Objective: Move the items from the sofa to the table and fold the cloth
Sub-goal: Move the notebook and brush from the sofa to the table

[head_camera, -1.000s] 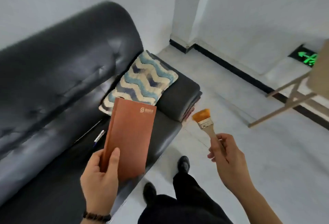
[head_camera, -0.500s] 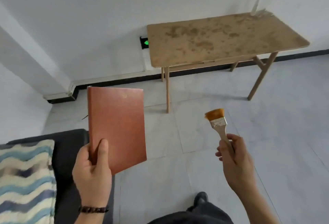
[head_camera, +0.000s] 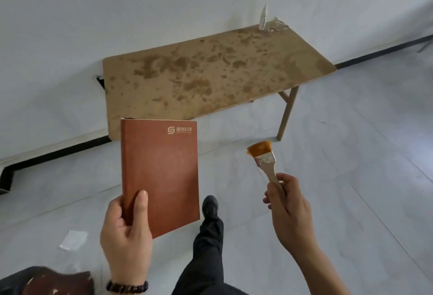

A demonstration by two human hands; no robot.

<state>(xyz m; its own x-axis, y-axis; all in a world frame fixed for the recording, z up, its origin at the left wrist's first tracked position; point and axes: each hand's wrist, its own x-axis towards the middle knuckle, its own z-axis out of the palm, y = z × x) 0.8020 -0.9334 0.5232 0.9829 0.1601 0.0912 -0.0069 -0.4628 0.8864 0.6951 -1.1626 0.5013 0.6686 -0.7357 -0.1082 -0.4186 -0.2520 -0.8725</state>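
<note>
Before the table [head_camera: 210, 74], left hand [head_camera: 126, 233] grips notebook [head_camera: 160, 173], right hand [head_camera: 290, 210] grips brush [head_camera: 264, 159].

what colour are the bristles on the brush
Orange-amber bristles on the brush, held in the right hand; clearest in the head view.

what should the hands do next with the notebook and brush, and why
Probably carry both a little further forward and set them on the table. The left hand grips the notebook and the right hand grips the brush, both held over the floor short of the table's near edge, with one foot stepping toward it.
</note>
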